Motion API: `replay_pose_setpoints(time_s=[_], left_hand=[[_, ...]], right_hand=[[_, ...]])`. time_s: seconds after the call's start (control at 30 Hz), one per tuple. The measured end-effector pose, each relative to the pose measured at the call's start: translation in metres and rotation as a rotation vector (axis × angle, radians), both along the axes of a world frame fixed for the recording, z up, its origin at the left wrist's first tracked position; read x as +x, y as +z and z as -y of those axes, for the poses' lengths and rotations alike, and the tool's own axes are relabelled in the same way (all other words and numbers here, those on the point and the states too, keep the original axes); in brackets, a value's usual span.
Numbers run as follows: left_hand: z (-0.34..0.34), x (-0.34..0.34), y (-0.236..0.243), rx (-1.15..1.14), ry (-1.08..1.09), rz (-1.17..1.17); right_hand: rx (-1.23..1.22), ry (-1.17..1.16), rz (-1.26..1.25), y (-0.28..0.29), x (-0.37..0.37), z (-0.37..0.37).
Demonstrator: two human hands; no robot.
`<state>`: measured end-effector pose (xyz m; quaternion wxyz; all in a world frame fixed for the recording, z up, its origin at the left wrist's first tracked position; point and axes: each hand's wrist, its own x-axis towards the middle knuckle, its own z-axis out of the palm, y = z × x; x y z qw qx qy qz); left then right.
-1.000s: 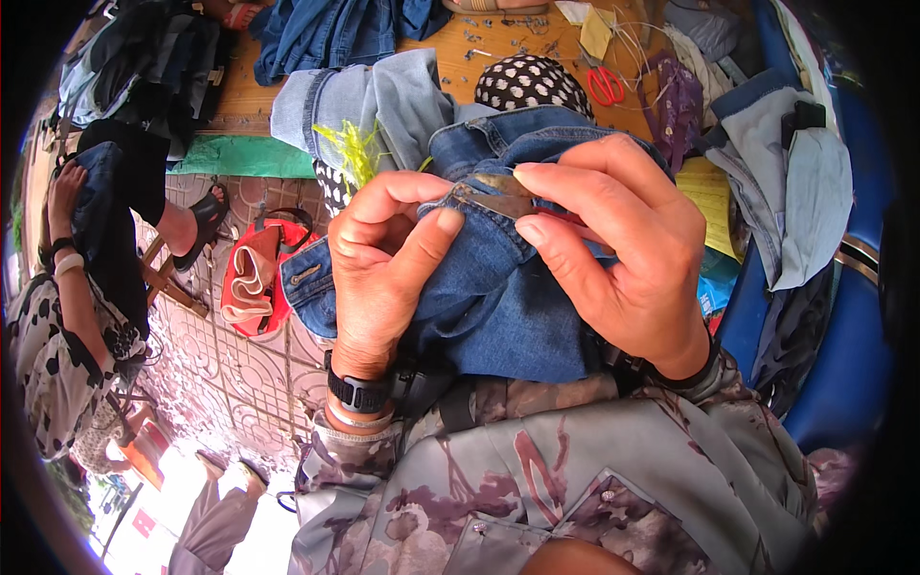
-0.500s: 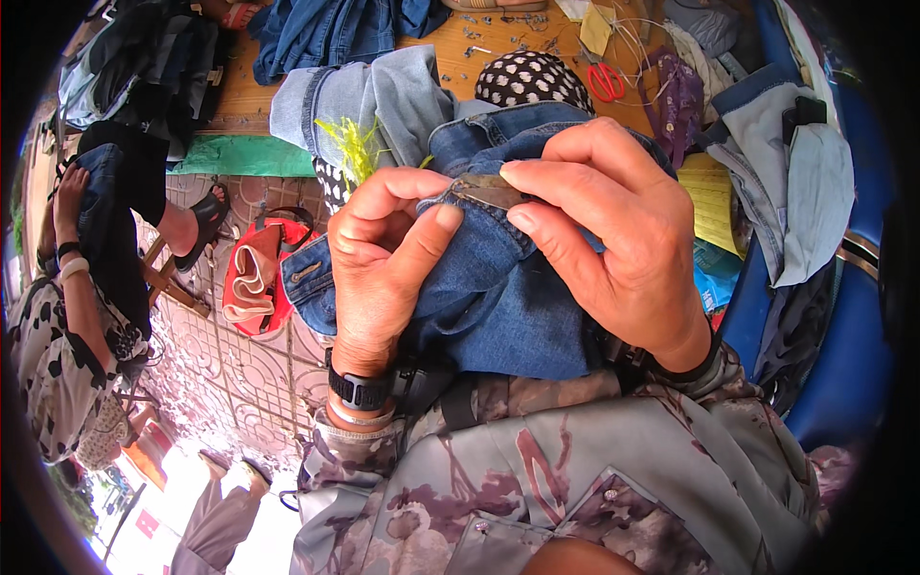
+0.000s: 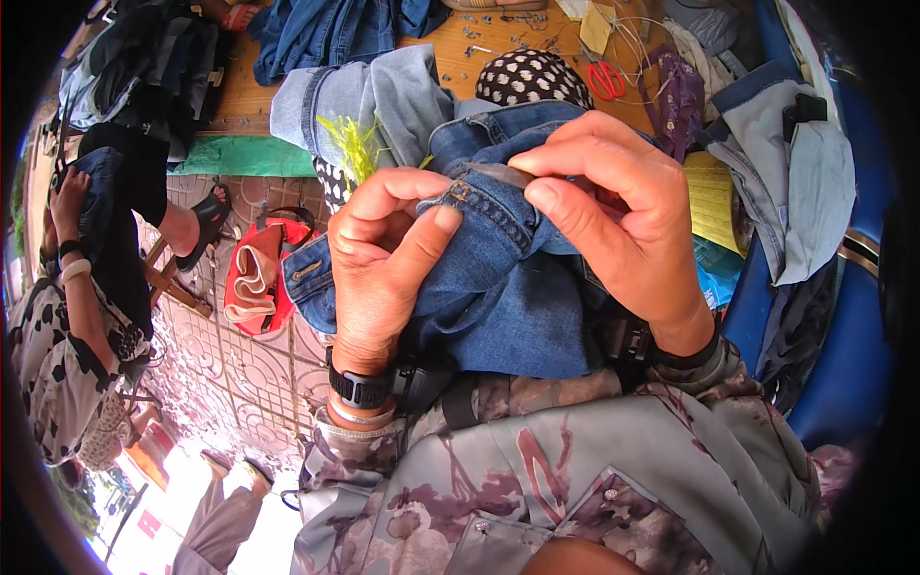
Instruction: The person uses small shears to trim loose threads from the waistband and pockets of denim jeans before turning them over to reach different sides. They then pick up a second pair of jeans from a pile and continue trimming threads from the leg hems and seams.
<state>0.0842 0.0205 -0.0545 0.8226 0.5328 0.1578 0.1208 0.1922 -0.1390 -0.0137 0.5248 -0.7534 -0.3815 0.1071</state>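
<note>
A blue denim garment (image 3: 508,316) lies bunched across my lap, its stitched seam raised between my hands. My left hand (image 3: 383,244) is closed, with thumb and forefinger pinching the seam's left end. To the right, my right hand (image 3: 613,216) is closed in a pinch on a small, thin, flat metal blade (image 3: 496,174). The blade lies along the seam's upper edge and points toward my left fingertips. Its handle end, if any, is hidden by my right fingers. Part of the garment with a buttonhole (image 3: 309,273) hangs out left of my left wrist.
Ahead, a wooden table (image 3: 470,43) bears thread scraps, red-handled scissors (image 3: 605,80), light-blue denim (image 3: 369,101) and a black-and-white spotted cushion (image 3: 534,79). A red bag (image 3: 257,278) stands on the paving at left, near another person's sandalled foot (image 3: 203,225). Jeans (image 3: 767,172) lie at right.
My right hand has moved slightly right and up, its thumb shifting away from my left fingers. The blade has turned and shows less of its flat side. My left hand stays put.
</note>
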Motion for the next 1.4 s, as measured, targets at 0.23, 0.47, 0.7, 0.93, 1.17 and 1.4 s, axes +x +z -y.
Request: replay_pose_setpoints(time_s=[0.23, 0.47, 0.7, 0.93, 1.17, 1.4], left_hand=[[0.000, -0.001, 0.000, 0.022, 0.010, -0.003], [0.000, 0.000, 0.003, 0.016, 0.013, -0.033], [-0.001, -0.001, 0.001, 0.017, 0.011, -0.029], [-0.002, -0.001, 0.001, 0.044, 0.005, -0.043], [0.000, -0.002, 0.001, 0.046, 0.018, -0.041], [-0.001, -0.002, -0.002, 0.024, 0.004, -0.006]], right_hand=[[-0.037, -0.001, 0.216, 0.003, -0.004, -0.002], [-0.081, -0.018, 0.172, 0.004, -0.004, -0.002], [-0.064, 0.006, 0.296, 0.009, -0.007, -0.003], [-0.115, -0.001, 0.321, 0.011, -0.009, -0.004], [-0.099, -0.002, 0.272, 0.008, -0.009, -0.005], [-0.063, -0.003, 0.150, 0.010, -0.008, -0.001]])
